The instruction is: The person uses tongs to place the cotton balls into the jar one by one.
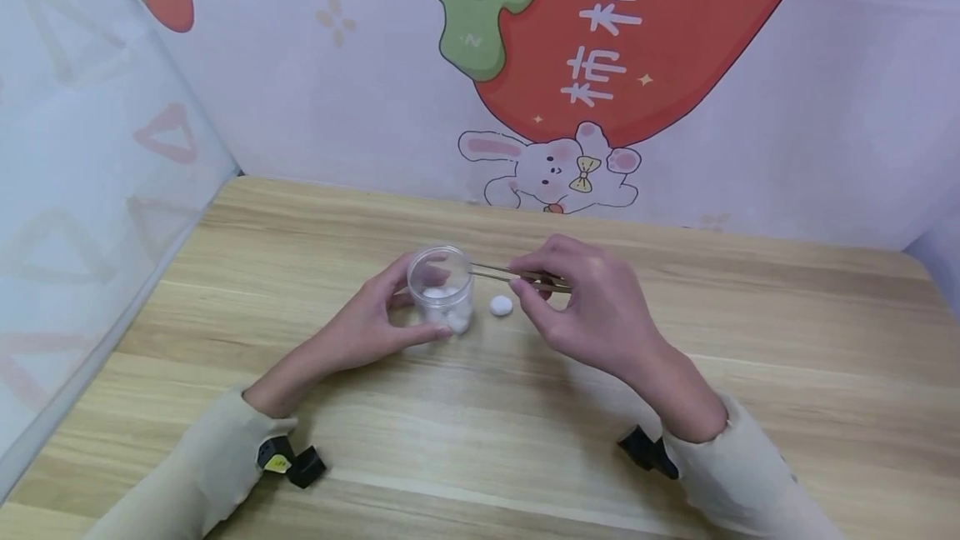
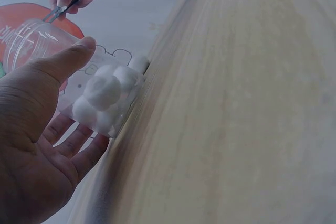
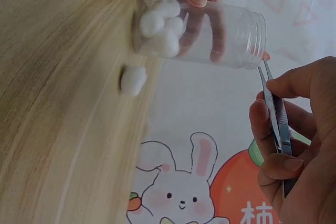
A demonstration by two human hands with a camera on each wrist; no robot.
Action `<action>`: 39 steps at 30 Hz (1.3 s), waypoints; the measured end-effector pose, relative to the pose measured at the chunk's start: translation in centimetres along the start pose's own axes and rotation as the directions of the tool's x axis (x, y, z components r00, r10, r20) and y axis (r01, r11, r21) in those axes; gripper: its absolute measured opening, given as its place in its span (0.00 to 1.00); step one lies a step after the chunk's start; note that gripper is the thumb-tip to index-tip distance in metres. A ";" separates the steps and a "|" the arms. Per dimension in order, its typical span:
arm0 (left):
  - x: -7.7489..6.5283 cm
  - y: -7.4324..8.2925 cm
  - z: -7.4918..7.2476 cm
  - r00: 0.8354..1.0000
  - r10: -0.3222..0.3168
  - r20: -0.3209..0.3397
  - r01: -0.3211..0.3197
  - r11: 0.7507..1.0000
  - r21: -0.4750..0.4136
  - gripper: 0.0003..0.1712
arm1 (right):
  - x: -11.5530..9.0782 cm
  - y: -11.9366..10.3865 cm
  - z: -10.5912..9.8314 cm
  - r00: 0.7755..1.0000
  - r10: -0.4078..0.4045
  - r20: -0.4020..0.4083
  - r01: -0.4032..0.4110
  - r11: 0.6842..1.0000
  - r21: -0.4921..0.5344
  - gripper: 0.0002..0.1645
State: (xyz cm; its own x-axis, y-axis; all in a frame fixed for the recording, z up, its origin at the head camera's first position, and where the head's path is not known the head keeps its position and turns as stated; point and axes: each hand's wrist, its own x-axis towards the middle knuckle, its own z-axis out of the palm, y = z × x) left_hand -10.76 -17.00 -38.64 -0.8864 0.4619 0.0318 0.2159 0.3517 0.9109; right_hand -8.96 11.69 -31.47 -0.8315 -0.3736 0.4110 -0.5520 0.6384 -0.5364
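A clear plastic jar [image 3: 239,38] without a lid stands upright on the table, several white cotton balls [image 3: 163,36] gathered at its bottom. My left hand [image 1: 367,319] holds it from the left, thumb on the near side and fingers round the far side. In my right hand [image 1: 592,298] I pinch metal tweezers [image 3: 282,119] between thumb and fingers. Their slightly parted tips are right at the jar's rim, and no cotton shows between them. One loose cotton ball [image 1: 501,305] lies on the table just right of the jar, below the tweezers.
The wooden table [image 1: 465,440] meets a printed cloth backdrop [image 1: 360,107] at its far edge. Another pale cloth [image 1: 82,173] hangs along the left side. Black wrist devices [image 1: 306,467] sit at both sleeve cuffs, close above the tabletop.
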 end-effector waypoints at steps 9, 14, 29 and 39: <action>0.1 -0.1 0.1 1.000 -0.007 -0.004 0.007 1.000 0.012 0.48 | -0.5 1.3 0.1 0.999 0.036 0.014 -0.036 0.999 0.012 0.07; 0.2 -0.1 0.1 1.000 -0.012 0.000 0.012 1.000 0.016 0.48 | -0.8 2.2 0.5 0.996 0.075 0.042 -0.075 0.997 -0.008 0.07; 0.1 -0.4 0.0 1.000 -0.019 -0.002 0.020 1.000 0.004 0.48 | -2.8 4.3 0.9 0.979 0.172 0.107 -0.162 0.982 -0.100 0.08; 0.1 -0.5 -0.1 1.000 -0.013 -0.002 0.013 1.000 0.016 0.48 | -3.7 5.5 0.8 0.966 0.202 0.158 -0.186 0.976 -0.110 0.07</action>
State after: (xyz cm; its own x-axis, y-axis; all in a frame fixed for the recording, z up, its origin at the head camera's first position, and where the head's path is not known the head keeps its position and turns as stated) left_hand -10.95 -17.21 -39.08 -0.8900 0.4555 0.0203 0.2104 0.3707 0.9046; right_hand -8.96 16.00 -36.55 -0.9251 -0.3385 0.1722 -0.3772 0.7669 -0.5192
